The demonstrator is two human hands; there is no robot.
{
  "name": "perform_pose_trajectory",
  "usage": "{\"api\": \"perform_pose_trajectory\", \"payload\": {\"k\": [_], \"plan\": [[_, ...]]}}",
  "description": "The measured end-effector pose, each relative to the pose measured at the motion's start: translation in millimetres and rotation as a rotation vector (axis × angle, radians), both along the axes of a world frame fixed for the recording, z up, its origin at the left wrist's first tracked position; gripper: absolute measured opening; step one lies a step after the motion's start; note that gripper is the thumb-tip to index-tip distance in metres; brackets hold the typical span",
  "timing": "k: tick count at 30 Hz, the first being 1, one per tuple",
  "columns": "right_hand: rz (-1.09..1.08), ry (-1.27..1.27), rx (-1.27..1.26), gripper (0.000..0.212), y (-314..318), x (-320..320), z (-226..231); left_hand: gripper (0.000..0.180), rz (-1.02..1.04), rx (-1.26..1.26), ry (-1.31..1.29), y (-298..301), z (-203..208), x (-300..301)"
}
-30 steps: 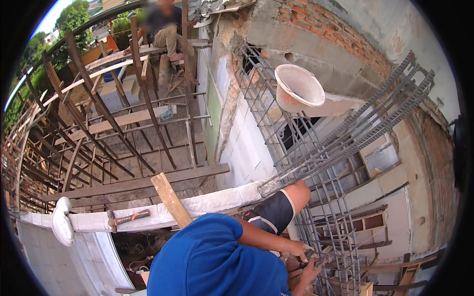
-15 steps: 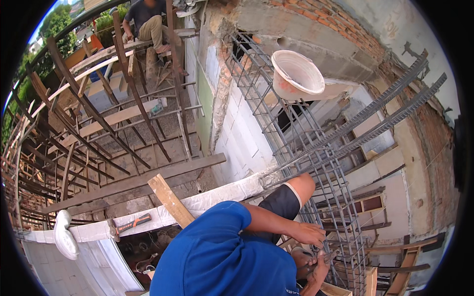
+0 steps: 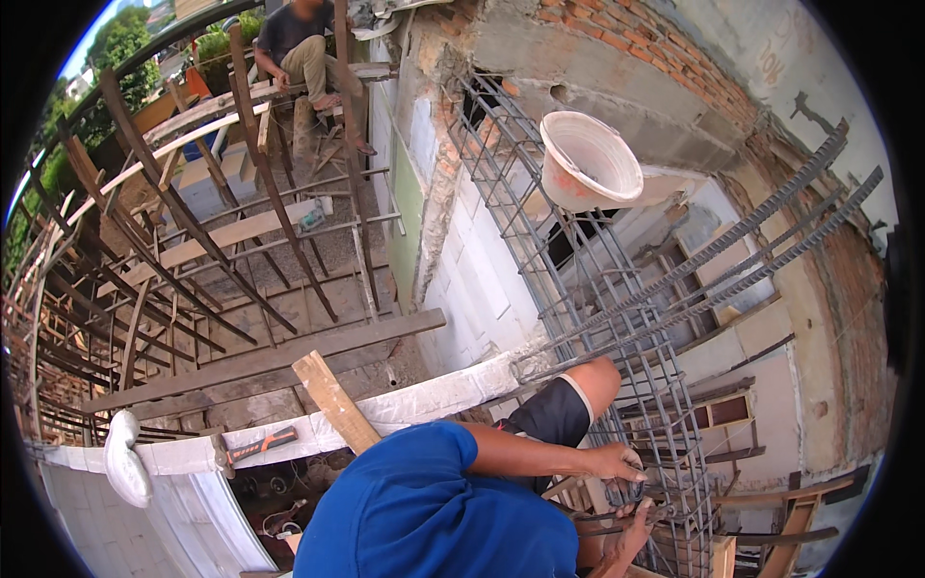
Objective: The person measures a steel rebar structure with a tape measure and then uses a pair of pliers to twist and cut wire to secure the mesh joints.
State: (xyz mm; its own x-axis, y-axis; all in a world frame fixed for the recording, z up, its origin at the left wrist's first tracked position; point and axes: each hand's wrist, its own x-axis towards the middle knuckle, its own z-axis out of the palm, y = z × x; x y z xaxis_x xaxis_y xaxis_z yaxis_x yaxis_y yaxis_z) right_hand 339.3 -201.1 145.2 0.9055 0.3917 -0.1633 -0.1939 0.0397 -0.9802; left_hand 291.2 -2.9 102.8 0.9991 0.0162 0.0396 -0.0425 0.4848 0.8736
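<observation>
Steel cage (image 3: 665, 414): ribbed gray bars, tied in a long lattice, stood just beside both hands; close handwork there appeared under way, seemingly calling for steady fingers next.
Left hand (image 3: 619, 464): fingers half-curled near a small dark item (image 3: 624, 493); whether it was gripped could not be told.
Right hand (image 3: 631, 541): partly closed just below, contents unclear.
Bucket (image 3: 584, 173): pale, tapered, stained.
Ledge (image 3: 443, 390): rough, whitish, bearing an orange-and-black-handled hammer (image 3: 262, 446).
</observation>
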Motion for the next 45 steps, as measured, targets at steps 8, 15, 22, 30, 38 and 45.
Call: {"api": "perform_pose_trajectory", "payload": {"k": [8,15,22,30,38,45], "plan": [[0.018,0.123,-0.003,0.028,2.4,1.1,3.2,0.035,0.058,-0.088,-0.023,-10.8,4.0,-8.8],[0.056,0.254,0.149,0.025,-6.4,11.0,-1.9,0.043,-0.002,0.388,-0.293,23.7,18.7,-4.4],[0.242,0.019,0.014,0.016,-27.2,31.0,-0.6,0.033,-0.159,0.624,-0.431,54.2,43.8,23.3],[0.369,-0.141,-0.219,0.016,-34.1,33.4,-5.7,0.029,-0.366,0.809,-0.536,70.9,36.2,48.6],[0.264,-0.29,-0.771,0.033,-29.5,19.6,24.2,0.031,-0.342,0.803,-0.521,68.2,25.5,56.7],[0.059,-0.136,-0.581,0.048,-29.2,20.1,12.3,0.042,0.029,0.417,-0.056,36.9,4.8,47.5]]}}
